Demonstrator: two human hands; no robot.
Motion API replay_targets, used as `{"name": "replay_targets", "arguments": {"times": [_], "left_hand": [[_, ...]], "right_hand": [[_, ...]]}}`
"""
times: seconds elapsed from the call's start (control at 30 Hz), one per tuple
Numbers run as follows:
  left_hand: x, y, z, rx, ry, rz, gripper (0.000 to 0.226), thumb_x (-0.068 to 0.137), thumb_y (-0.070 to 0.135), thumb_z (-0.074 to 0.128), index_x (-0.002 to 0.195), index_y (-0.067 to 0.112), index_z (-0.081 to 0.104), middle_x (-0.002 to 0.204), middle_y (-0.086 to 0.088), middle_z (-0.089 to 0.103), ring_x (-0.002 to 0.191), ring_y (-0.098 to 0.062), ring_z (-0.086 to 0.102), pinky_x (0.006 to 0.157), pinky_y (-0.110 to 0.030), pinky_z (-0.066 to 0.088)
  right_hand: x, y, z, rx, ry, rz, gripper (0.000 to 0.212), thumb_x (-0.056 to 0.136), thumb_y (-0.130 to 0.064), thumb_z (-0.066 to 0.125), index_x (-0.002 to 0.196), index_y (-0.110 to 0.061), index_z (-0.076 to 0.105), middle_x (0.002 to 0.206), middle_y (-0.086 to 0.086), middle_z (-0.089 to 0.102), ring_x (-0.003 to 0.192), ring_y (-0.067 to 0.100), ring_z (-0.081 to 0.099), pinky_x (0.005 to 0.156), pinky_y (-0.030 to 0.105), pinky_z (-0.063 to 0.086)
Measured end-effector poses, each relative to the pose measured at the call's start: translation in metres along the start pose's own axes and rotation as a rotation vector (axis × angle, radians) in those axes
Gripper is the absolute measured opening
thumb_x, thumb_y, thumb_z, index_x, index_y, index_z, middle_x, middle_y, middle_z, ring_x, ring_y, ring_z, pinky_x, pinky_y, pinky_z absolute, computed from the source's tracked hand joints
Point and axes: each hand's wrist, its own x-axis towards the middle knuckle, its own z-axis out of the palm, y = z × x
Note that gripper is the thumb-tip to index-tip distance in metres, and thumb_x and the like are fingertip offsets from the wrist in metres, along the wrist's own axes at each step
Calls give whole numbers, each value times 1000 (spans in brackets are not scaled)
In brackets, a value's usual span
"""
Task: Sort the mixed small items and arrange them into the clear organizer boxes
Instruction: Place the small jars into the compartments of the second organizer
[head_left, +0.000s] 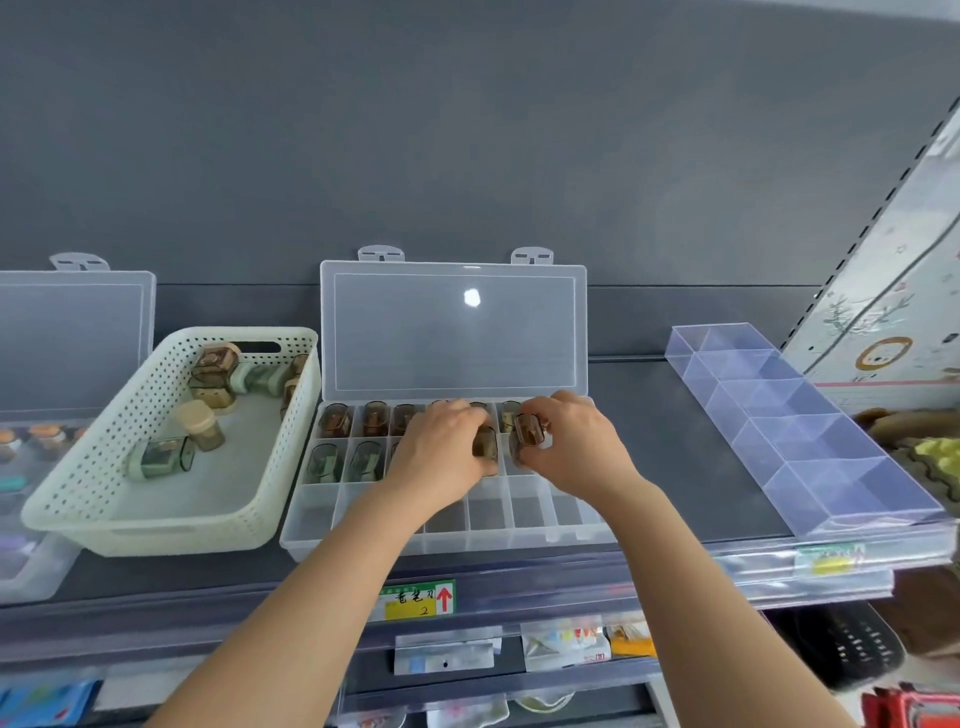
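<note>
A clear organizer box (447, 514) is set open on a dark shelf (675, 467), its lid (453, 327) stood upright against the back panel. Small brown-tinted items (335, 421) are seen in the back row of compartments, and greenish ones (323, 462) in the two leftmost cells of the middle row; the front row is seen bare. The left hand (441, 452) is held over the middle row with its fingers curled around a small brownish item (485, 441), which is lowered into or just above a cell, though which exactly cannot be told. The right hand (576, 447) is closed around another brown-tinted item (529, 434), kept just above the box beside the left hand. To the left, a white perforated basket (104, 499) is placed touching the box, and several more mixed items (200, 423) are left lying in it. A long clear divided tray (800, 426) is set apart at the right.
</note>
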Motion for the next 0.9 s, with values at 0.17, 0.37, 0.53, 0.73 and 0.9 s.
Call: {"name": "replay_targets", "arguments": {"times": [0.17,0.37,0.53,0.73,0.9], "left_hand": [[2,-3,4,77,-48,-33,56,81,42,70,131,23,54,125,0,53,118,-21,45,98,-39,37],[6,-4,7,148,-115,-37,53,84,45,66,132,28,53,127,1,53,119,-21,43,100,-42,32],[4,-5,7,169,-120,-31,52,87,49,60,134,28,52,125,1,52,119,-21,43,98,-42,32],[-4,-5,1,144,-27,-57,45,89,45,58,130,26,56,122,1,55,117,-20,45,99,-40,34],[-23,-22,-17,175,100,-106,36,91,37,57,125,26,60,120,2,58,114,-18,48,98,-37,35]], "right_hand": [[1,2,3,-67,-107,-9,22,77,-17,61,98,-14,65,97,5,61,95,24,52,78,36,49],[3,7,7,-138,-188,-36,23,84,-22,60,104,-14,68,107,5,58,101,24,53,82,32,48],[4,9,9,-127,-164,-49,22,87,-23,59,105,-15,69,109,5,58,102,24,53,85,36,50],[5,5,15,-89,-90,-92,24,86,-22,60,108,-17,68,105,4,59,103,24,54,79,31,48],[12,-20,24,-16,-10,-190,26,86,-24,64,110,-16,68,106,4,60,101,23,55,80,32,50]]}}
